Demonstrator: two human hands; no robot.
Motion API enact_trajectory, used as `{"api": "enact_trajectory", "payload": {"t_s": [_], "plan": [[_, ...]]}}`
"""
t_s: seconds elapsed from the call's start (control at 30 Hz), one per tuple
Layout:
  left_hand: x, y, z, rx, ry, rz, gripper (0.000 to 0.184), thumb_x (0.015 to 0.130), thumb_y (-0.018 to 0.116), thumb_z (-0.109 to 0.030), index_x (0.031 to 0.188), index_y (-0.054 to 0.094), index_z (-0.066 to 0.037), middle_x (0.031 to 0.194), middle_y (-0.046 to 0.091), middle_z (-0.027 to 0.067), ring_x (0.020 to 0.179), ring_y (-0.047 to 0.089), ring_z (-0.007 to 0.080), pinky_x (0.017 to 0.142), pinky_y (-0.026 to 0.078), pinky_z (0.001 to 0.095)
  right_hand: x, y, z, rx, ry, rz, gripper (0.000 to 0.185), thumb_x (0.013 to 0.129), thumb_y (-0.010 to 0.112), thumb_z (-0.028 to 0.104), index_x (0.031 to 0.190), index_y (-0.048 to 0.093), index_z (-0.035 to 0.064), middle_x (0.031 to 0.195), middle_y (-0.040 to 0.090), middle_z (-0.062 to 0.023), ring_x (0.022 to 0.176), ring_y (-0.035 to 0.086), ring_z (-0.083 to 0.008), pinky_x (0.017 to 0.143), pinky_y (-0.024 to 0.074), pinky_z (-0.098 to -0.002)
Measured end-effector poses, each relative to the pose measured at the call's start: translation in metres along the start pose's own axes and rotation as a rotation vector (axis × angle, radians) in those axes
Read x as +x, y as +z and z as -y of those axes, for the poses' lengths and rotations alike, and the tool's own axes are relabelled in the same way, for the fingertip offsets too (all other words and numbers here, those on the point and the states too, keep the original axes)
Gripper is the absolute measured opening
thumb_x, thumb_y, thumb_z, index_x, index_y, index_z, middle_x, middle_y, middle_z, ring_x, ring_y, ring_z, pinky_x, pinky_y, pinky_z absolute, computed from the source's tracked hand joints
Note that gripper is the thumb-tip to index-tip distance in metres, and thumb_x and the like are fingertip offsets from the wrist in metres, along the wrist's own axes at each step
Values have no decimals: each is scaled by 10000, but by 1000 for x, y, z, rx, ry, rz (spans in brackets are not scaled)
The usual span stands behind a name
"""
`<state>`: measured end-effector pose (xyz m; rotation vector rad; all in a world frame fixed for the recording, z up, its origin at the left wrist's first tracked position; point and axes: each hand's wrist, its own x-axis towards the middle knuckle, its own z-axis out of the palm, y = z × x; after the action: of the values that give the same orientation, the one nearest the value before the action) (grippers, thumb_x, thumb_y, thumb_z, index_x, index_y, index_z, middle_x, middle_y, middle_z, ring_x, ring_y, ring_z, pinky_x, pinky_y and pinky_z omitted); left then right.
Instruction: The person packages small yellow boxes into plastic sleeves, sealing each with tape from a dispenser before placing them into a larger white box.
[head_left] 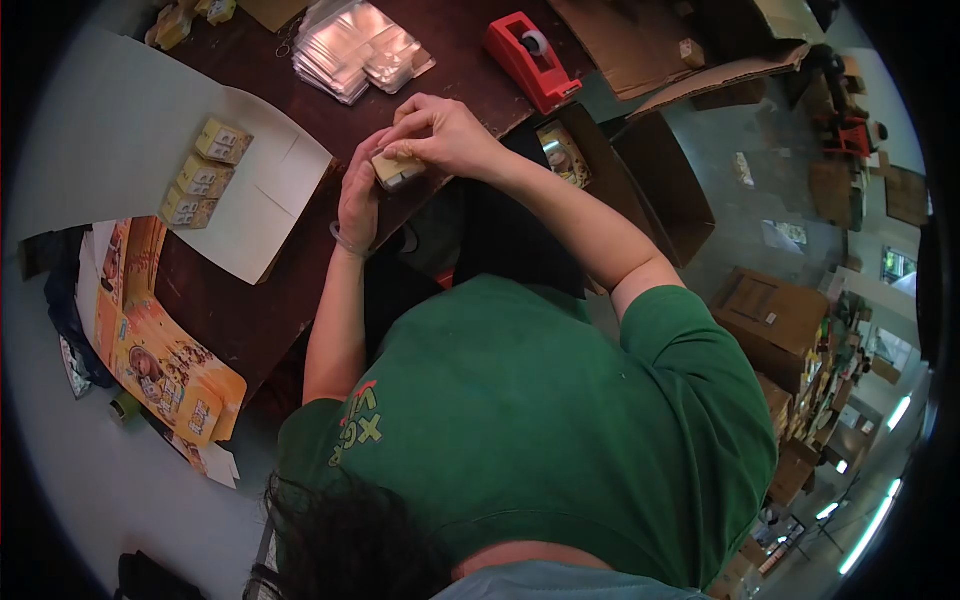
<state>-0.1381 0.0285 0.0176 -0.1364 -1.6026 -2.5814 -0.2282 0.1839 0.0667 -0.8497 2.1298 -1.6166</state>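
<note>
Both hands meet over a small yellow-and-white printed box (398, 172) near the edge of the dark table. My left hand (358, 195), with a band at the wrist, supports the box along its left side. My right hand (450, 138) pinches at the top of the box with bent fingers. Part of the box is hidden behind the fingers. To the left, similar small boxes (203, 176) stand in a row on a white cardboard sheet (270, 190). Above the hands lies a pile of clear plastic sleeves (350, 50).
A red tape dispenser (530, 62) stands on the dark table (460, 40). Right of it are cardboard flaps (640, 45) and an open carton (670, 175) holding printed packs. Orange printed cardboard (165, 360) lies at the left. More cartons (770, 305) are stacked on the right.
</note>
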Motion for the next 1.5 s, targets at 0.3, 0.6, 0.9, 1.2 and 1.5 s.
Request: {"api": "enact_trajectory", "payload": {"t_s": [0.3, 0.6, 0.9, 1.2, 1.5], "plan": [[-6, -5, 18, 462, 48, -42, 556, 776, 747, -55, 1283, 519, -47, 1215, 616, 85, 1127, 587, 178, 983, 454, 312, 19, -9, -6, -7, 276, 144, 330, 763, 798, 292, 809, 594, 36, 745, 644, -68, 703, 624, -159, 618, 498, -314], [-18, 28, 24, 116, 9, -173, 610, 905, 586, -61, 1457, 333, -6, 1370, 486, 136, 1281, 466, 238, 1088, 348, 359, -39, -9, 9, -526, -254, -106, 566, 733, 762, 222, 1234, 539, 82, 1257, 478, -172, 1085, 580, -376, 879, 525, -417], [88, 19, -5, 457, -306, 366, 680, 870, 712, -192, 1459, 398, -63, 1264, 552, 87, 1146, 531, 154, 967, 436, 293, -39, -88, -1, -724, -411, -267, 587, 730, 778, 189, 1269, 555, 126, 1280, 549, -83, 1212, 506, -288, 1058, 365, -434], [127, 105, 60, 199, -159, 456, 356, 854, 695, -179, 1131, 517, -44, 1244, 571, 78, 1090, 529, 134, 955, 419, 290, -62, -189, -83, -172, 216, -229, 253, 949, 603, 269, 1012, 684, 38, 1188, 598, -66, 1065, 588, -204, 949, 441, -313], [133, 108, 53, 262, -228, 490, 387, 855, 699, -211, 1149, 515, -39, 1335, 541, 106, 1150, 516, 151, 1000, 405, 314, -80, -163, -49, -361, 59, -570, 144, 834, 722, 177, 873, 700, 40, 1152, 601, -85, 1041, 599, -244, 911, 461, -343]]}}
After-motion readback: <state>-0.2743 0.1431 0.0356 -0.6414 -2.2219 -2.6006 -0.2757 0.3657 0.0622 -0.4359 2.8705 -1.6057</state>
